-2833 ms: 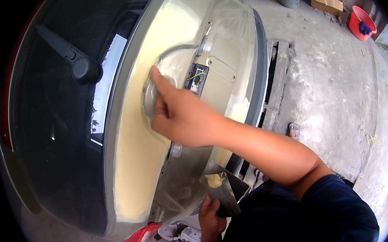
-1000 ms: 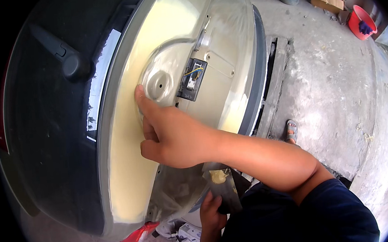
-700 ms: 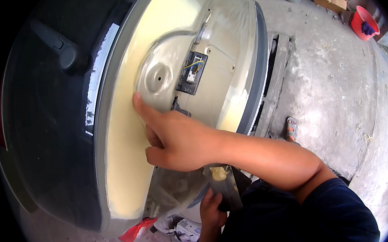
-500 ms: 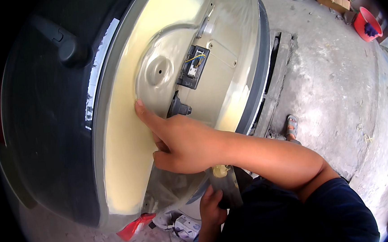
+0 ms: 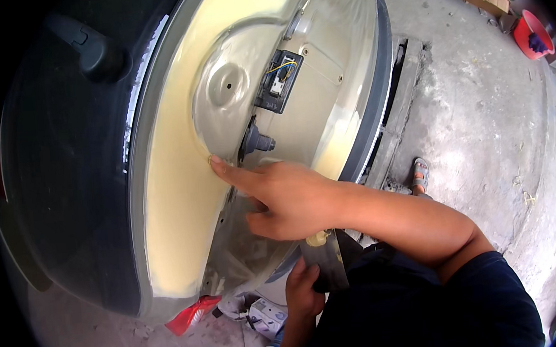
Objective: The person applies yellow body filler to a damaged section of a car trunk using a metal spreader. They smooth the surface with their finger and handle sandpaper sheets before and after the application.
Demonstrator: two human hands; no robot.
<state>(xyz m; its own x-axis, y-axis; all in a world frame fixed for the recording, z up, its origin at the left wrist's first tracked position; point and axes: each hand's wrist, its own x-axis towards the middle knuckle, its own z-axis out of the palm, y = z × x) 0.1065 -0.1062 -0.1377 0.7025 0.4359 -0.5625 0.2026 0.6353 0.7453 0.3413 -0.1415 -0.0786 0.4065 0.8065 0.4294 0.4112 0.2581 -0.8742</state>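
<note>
With its index finger stretched out, my right hand [image 5: 289,201] touches the lower rim of the round recess [image 5: 225,87] in a car's tailgate. The other fingers are partly curled, and I see nothing held in them. Smooth pale yellow body filler [image 5: 179,193] covers a long curved strip of the panel beside the fingertip. Below my right forearm, my left hand [image 5: 303,291] grips a dark flat putty board [image 5: 326,267]. A lump of yellow putty [image 5: 318,239] lies at the board's upper edge, partly hidden by the right forearm.
A black fitting [image 5: 258,141] and a wired socket [image 5: 279,81] stick out of the panel. Left are the dark rear window [image 5: 66,188] and wiper [image 5: 99,54]. A red lamp piece [image 5: 191,315] hangs at the lower corner. A red basin [image 5: 531,34] stands far right.
My right fingertip has slid down and slightly right along the recess rim. The view has shifted a little; my left hand still holds the putty board.
</note>
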